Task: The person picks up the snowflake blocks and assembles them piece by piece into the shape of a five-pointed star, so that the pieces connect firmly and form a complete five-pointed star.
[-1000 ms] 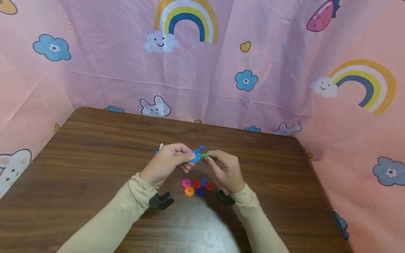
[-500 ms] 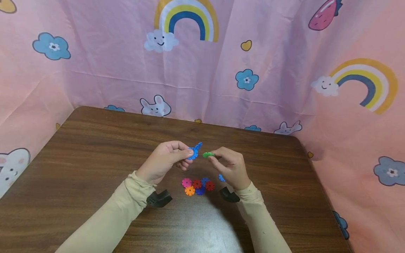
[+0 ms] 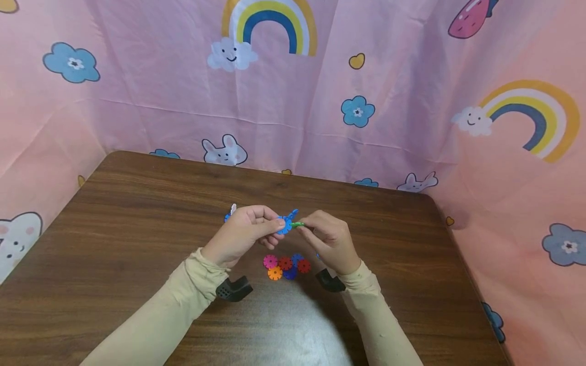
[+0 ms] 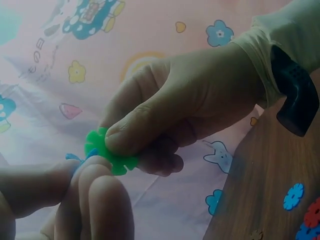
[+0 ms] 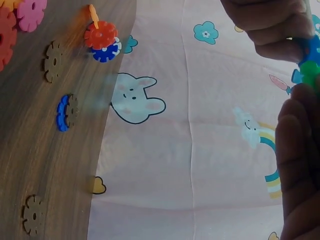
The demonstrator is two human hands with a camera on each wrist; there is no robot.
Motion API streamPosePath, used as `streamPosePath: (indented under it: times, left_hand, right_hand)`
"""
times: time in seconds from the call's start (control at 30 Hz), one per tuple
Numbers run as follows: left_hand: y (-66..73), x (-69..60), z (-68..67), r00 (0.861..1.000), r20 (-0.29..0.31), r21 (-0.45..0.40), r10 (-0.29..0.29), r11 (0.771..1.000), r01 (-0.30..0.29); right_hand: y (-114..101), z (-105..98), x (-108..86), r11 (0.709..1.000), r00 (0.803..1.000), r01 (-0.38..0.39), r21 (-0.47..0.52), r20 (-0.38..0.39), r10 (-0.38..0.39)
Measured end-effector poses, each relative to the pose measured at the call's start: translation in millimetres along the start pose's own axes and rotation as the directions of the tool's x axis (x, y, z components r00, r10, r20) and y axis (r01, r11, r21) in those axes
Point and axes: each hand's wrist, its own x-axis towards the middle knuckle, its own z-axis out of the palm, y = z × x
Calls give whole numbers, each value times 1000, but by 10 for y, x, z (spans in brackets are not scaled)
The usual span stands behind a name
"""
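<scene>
My left hand (image 3: 244, 231) pinches a blue slotted disc (image 3: 285, 225) between thumb and fingers, above the table. A second blue piece (image 3: 293, 214) sticks up from this disc at an angle. My right hand (image 3: 331, 241) pinches a green slotted disc (image 4: 120, 164), its edge toward the head camera. The green disc's left edge meets the blue disc's right edge; whether their slots interlock cannot be told. In the left wrist view my left fingers (image 4: 105, 200) cover most of the blue pieces.
On the table (image 3: 151, 244), pink (image 3: 270, 262), orange (image 3: 274, 273), red (image 3: 303, 266) and blue discs lie grouped below my hands. Beyond my left hand is a joined red, orange, blue and white cluster (image 5: 101, 36). Brown discs (image 5: 52, 61) lie apart. A patterned curtain borders the table.
Half a second ago the green disc was apart from the blue one, and a second ago they met. Now both hands have come together again and the discs touch.
</scene>
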Motion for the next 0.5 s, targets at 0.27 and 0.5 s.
streamPosePath:
  times: [0.27, 0.5]
  left_hand:
    - [14, -14, 15, 1000, -10, 37, 18, 999, -17]
    - [-24, -1, 32, 999, -26, 44, 34, 998, -33]
  right_hand:
    - [-24, 15, 9, 987, 994, 107, -123, 7, -107]
    - [-58, 32, 18, 966, 988, 154, -208, 18, -154]
